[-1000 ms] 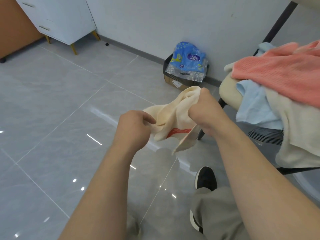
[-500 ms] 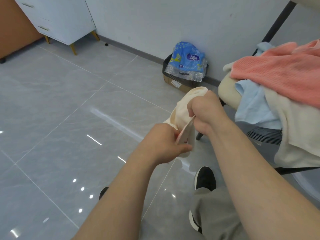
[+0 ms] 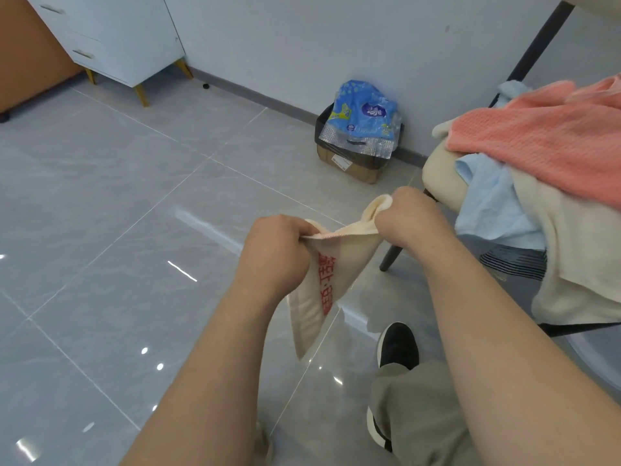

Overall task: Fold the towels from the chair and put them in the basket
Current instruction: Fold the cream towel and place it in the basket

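Left hand: my left hand point(image 3: 275, 253) has its fingers curled tight, pinching one top corner of the cream towel point(image 3: 349, 250).
Right hand: my right hand point(image 3: 408, 218) grips the other top corner in a closed fist.
Towel: I see it stretched between both hands above the floor, red lettering towards me, lower end hanging free.
Chair: the chair point(image 3: 440, 183) on my right carries a pink towel point(image 3: 544, 136) over a blue towel point(image 3: 490, 203).

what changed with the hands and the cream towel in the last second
The left hand came over to the right hand, pinched the edge of the cream towel, then drew back left, stretching that edge between both hands; the rest now hangs down. The right hand kept its grip. The pile on the chair stayed put.
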Tool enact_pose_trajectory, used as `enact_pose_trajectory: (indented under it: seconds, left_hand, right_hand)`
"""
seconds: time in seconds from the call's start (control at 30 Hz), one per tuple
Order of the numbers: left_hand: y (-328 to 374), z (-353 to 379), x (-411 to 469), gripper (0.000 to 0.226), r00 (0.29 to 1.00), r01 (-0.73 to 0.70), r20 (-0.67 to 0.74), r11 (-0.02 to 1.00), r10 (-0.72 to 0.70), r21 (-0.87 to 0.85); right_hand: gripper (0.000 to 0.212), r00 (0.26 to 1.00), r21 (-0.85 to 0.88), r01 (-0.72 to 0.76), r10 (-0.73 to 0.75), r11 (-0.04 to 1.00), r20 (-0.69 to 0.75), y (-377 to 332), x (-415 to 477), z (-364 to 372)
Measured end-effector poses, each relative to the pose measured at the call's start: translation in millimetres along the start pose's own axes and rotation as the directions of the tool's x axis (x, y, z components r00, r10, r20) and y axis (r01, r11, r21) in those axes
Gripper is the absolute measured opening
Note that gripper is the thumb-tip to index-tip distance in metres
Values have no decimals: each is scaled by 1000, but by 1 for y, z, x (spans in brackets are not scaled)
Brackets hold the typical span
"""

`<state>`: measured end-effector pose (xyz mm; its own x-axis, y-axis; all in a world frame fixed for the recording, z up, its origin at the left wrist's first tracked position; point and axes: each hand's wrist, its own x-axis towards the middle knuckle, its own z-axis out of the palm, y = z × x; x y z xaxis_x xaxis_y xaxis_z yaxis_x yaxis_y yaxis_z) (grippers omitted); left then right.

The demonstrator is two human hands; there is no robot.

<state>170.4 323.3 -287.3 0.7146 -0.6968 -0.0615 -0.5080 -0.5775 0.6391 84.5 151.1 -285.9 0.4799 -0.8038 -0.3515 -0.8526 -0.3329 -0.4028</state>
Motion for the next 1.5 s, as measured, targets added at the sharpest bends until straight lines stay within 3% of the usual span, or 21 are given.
enact_pose_trajectory:
  seconds: [0.17, 0.3, 0.37, 0.47, 0.53, 0.63, 0.83, 0.97, 1.23, 1.37, 1.5]
  left_hand:
    - [2, -4, 1, 41, 981, 33, -178, 976, -72, -215]
    - [3, -8, 5, 22, 945, 79, -253, 897, -206, -435]
    - [2, -10, 5, 29, 932, 103, -252, 855, -262, -508]
    - [1, -12, 4, 37, 921, 144, -213, 794, -325, -590]
    - [1, -13, 3, 36, 915, 161, -202, 774, -350, -612]
    - [2, -13, 3, 32, 912, 167, -200, 767, -360, -620]
    - [5, -10, 2, 28, 946, 145, -144, 779, -289, -610]
    - [6, -9, 1, 27, 967, 136, -100, 804, -235, -578]
    - [6, -5, 3, 35, 968, 140, -89, 796, -236, -589]
    - [7, -5, 4, 37, 959, 197, -8, 691, -282, -695]
    - [8, -5, 7, 27, 928, 268, 109, 436, -356, -859]
  right_hand:
    - [7, 989, -203, -52, 79, 978, 127, -1, -7, -1]
    - [8, 987, -197, 49, -17, 979, 161, 0, -5, 6]
    - [11, 977, -91, 149, -132, 985, 165, -1, -4, 7]
    - [20, 952, 265, 219, -265, 939, 153, -8, -10, 5]
    - [19, 917, 453, 222, -343, 864, 204, -14, -16, 3]
    - [24, 863, 533, 264, -444, 804, 242, -16, -22, 2]
    - [12, 834, 407, 461, -541, 789, 104, -20, -21, 13]
    - [14, 829, 387, 513, -559, 766, 8, -19, -18, 13]
    - [8, 776, 401, 586, -630, 704, -28, -22, -21, 17]
    - [7, 781, 358, 604, -618, 712, -91, -21, -17, 19]
    - [8, 803, 361, 579, -587, 730, -101, -20, -15, 19]
